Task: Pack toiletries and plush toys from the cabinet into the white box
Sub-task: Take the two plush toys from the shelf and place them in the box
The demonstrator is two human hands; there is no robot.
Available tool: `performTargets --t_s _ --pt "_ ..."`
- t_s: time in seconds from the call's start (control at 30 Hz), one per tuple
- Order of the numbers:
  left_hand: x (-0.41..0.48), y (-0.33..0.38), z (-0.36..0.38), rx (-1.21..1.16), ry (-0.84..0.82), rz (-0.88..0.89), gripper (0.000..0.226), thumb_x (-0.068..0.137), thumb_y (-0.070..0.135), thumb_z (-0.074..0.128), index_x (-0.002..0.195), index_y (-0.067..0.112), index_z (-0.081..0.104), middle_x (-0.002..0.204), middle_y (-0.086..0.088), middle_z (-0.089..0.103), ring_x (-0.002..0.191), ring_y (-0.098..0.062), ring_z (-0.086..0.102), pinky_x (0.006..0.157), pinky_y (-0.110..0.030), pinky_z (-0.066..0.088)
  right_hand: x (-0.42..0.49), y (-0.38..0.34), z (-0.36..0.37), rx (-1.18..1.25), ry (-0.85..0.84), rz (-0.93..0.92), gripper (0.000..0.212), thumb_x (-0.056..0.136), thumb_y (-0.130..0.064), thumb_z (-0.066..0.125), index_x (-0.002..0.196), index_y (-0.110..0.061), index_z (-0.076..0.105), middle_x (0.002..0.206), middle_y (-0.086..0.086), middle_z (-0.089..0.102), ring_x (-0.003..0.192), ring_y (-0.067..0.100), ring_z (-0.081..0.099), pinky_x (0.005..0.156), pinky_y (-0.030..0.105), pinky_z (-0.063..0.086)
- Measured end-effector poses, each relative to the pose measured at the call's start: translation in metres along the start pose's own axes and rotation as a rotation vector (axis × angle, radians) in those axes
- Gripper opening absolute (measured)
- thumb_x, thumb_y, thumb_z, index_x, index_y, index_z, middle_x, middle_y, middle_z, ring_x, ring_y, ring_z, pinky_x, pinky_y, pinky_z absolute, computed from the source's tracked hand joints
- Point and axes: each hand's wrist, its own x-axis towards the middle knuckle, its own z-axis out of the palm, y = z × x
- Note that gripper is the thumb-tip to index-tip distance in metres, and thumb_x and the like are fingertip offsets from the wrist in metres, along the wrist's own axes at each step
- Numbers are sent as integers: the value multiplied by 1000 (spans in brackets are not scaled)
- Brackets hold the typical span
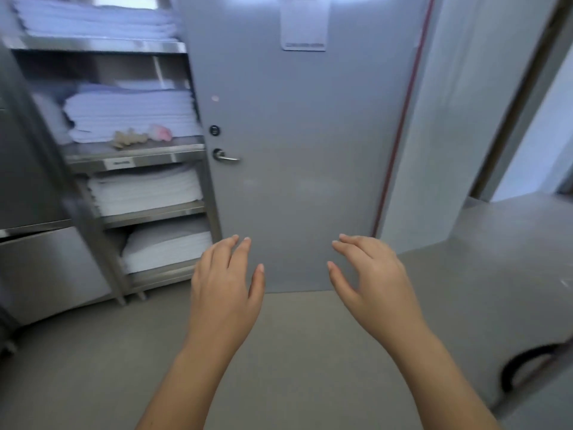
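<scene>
Both hands out in front, backs up, nothing in either, well apart from each other. Left hand [223, 280]: fingers relaxed and a little spread, thumb out to the side. Right hand [372, 277]: fingers gently bent and close together, thumb apart from them, pinching nothing. Both seen against the lower part of a grey door [304, 150]; contact with it not clear.

Steel cabinet [136, 156] at left, open-fronted, well apart from the hands. Folded white towels [130, 114] stacked on each shelf. Two plush toys at the front edge of one middle shelf, before the towels: beige toy [128, 138] on the left, pink-and-white toy [161, 132] just beside it on the right. Too blurred to tell whether touching.

Lever handle [225, 156] on the door's left edge, round lock [214, 130] above it, paper sign [304, 23] near the top. Grey floor [279, 352] below. Dark curved loop [524, 364] low at right, blurred.
</scene>
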Motion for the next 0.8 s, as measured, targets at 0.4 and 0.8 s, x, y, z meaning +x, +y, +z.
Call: performTargets --t_s 0.4,0.8 --pt "-17 -193 -67 139 182 -259 43 84 32 40 110 4 61 111 -11 63 106 -25 50 91 -32 32 69 -173 152 242 -165 -224 41 81 -36 42 101 -9 67 104 6 68 97 28 62 86 37 46" --pt "50 -299 -19 144 175 -394 46 85 36 37 114 8 60 116 -5 61 112 -17 44 97 -24 30 141 -198 298 361 -258 -223 31 79 -25 56 103 -8 67 105 7 68 99 29 61 87 36 45"
